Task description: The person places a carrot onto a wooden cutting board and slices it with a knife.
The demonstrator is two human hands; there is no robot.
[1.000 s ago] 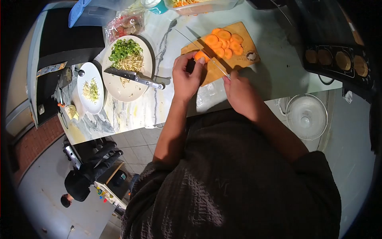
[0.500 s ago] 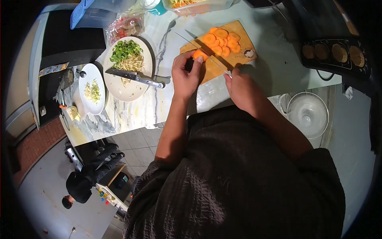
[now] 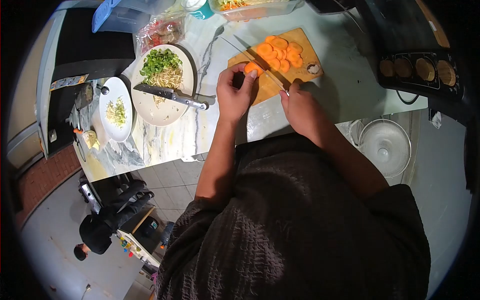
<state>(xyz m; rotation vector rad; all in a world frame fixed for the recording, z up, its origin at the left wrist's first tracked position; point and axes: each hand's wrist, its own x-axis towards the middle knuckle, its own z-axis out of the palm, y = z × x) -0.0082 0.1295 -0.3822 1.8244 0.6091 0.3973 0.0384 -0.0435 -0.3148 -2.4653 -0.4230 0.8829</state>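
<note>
My left hand (image 3: 236, 95) pinches an orange carrot piece (image 3: 253, 67) at the left part of the wooden cutting board (image 3: 307, 45). My right hand (image 3: 304, 111) is closed round the handle of a knife (image 3: 262, 68), whose thin blade points up and left, right beside the carrot piece. Several round carrot slices (image 3: 280, 43) lie in a pile beyond the blade, on the board. A small pale piece (image 3: 313, 68) sits near the board's right corner. The knife handle is mostly hidden in my fingers.
Left of the board, a round plate (image 3: 145, 112) holds chopped greens, sprouts and a second knife (image 3: 172, 96). Beside it is an oval dish (image 3: 115, 131). Plastic containers (image 3: 120, 20) stand behind, a knobbed appliance (image 3: 420, 72) to the right. A person (image 3: 95, 232) is at lower left.
The knife blade shifts slightly at the carrot piece, with its face tilted differently. Both hands keep their holds and nearly the same places. The whole view moves a little.
</note>
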